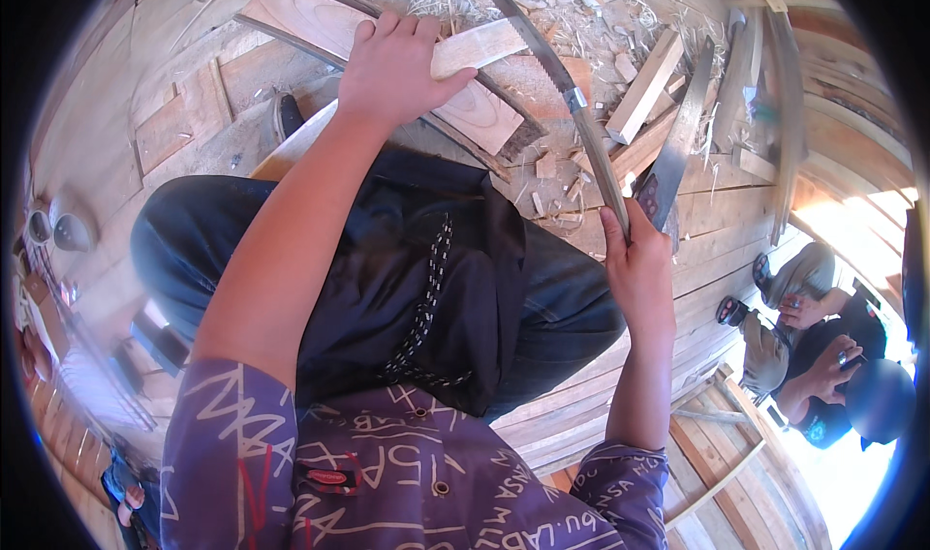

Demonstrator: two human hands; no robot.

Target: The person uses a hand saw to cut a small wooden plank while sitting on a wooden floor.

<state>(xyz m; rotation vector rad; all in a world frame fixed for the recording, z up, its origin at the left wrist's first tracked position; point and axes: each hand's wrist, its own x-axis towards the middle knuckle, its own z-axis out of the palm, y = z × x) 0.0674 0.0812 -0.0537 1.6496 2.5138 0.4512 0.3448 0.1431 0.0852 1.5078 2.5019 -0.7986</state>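
My right hand [641,250] is closed around the wooden handle of a curved saw [550,61], whose blade points up and away to the left. A metal collar joins blade and handle. The blade lies against the right end of a pale wood strip [481,48]; whether it has cut in, I cannot tell. My left hand [390,71] grips the strip from above, fingers bent over it and thumb stretched along its near side. Beneath them is a wider board [480,114] with dark rough edges, lying slantwise before my knees.
A second handsaw [686,119] with a dark handle lies right of my saw, beside a squared wood block [646,85]. Shavings and offcuts [545,166] litter the plank floor. Another person [823,337] sits at the right, near a wooden frame [722,443].
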